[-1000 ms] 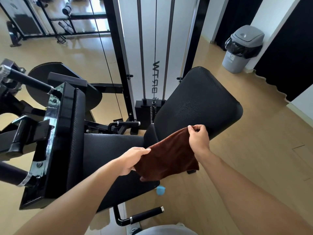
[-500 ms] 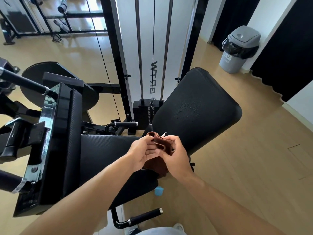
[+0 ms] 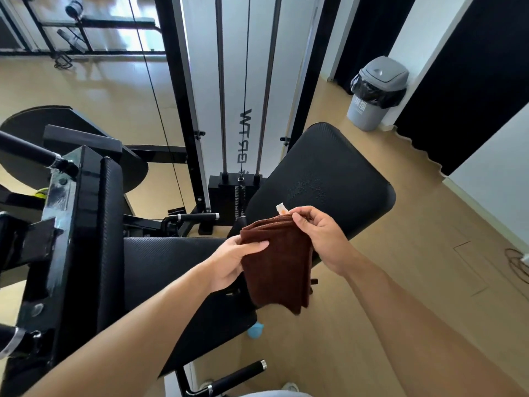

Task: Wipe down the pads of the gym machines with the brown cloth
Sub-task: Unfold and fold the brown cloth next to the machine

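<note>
Above the black textured seat pad [image 3: 171, 262], both hands hold the folded brown terry cloth [image 3: 276, 265]: left hand [image 3: 232, 260] pinches its left edge, right hand [image 3: 317, 233] pinches the top corner. Likely squaring it into a wiping pad; black backrest pad [image 3: 329, 179] just beyond, untouched.

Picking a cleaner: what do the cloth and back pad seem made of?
Brown cloth: soft napped fabric, likely microfibre; it drapes in folds. Back pad: black textured vinyl or faux leather, probably; faint sheen, fine grain.
</note>
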A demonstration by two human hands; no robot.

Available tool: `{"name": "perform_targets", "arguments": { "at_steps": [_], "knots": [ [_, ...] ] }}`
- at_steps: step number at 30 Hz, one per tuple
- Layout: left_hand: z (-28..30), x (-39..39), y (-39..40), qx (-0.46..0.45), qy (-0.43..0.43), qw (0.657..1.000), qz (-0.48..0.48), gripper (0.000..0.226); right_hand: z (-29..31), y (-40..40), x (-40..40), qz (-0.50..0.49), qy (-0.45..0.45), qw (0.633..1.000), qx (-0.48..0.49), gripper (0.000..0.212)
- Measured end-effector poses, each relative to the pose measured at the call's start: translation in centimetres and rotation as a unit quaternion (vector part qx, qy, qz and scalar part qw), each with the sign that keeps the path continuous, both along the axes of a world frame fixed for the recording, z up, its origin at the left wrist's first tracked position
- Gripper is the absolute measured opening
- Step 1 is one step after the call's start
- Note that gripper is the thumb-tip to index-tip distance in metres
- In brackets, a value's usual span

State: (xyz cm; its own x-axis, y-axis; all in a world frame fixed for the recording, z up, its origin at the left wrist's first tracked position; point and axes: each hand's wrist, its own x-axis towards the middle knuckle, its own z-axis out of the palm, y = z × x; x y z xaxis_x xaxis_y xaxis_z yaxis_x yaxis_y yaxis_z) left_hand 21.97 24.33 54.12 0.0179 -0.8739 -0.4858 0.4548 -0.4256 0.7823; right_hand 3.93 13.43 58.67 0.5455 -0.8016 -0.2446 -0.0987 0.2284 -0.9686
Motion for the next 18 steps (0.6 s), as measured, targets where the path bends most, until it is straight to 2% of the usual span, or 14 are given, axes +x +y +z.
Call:
{"name": "perform_targets", "arguments": {
  "at_steps": [2, 5, 6, 9, 10, 15, 18],
  "knots": [
    [1.0, -1.1, -0.5, 0.010, -0.006, 1.000, 0.016, 0.032, -0.3, -0.1, -0.8, 0.000, 0.000, 0.999, 0.048, 0.033],
    [2.1, -2.2, -1.2, 0.030, -0.001, 0.998, 0.055, 0.031, -2.2, 0.2, -2.2, 0.033, -0.033, 0.991, 0.129, 0.071],
    [2.5, -2.3, -1.4, 0.038, 0.006, 0.997, 0.073, 0.031, -2.9, 0.5, -2.6, 0.055, -0.034, 0.989, 0.135, 0.073],
    [2.8, -1.9, -1.7, 0.053, 0.026, 0.993, 0.106, 0.039, -5.4, 2.0, -3.1, 0.162, 0.043, 0.982, 0.082, 0.044],
    [2.9, -1.8, -1.8, 0.062, 0.033, 0.991, 0.112, 0.041, -6.1, 2.5, -3.2, 0.185, 0.065, 0.978, 0.077, 0.041],
    [3.5, -1.8, -1.7, 0.109, 0.056, 0.982, 0.141, 0.039, -8.1, 3.9, -4.1, 0.218, 0.072, 0.967, 0.110, 0.034],
    [3.6, -2.1, -1.7, 0.123, 0.046, 0.981, 0.143, 0.040, -8.5, 3.6, -4.9, 0.224, 0.034, 0.963, 0.144, 0.045]
  ]
}}
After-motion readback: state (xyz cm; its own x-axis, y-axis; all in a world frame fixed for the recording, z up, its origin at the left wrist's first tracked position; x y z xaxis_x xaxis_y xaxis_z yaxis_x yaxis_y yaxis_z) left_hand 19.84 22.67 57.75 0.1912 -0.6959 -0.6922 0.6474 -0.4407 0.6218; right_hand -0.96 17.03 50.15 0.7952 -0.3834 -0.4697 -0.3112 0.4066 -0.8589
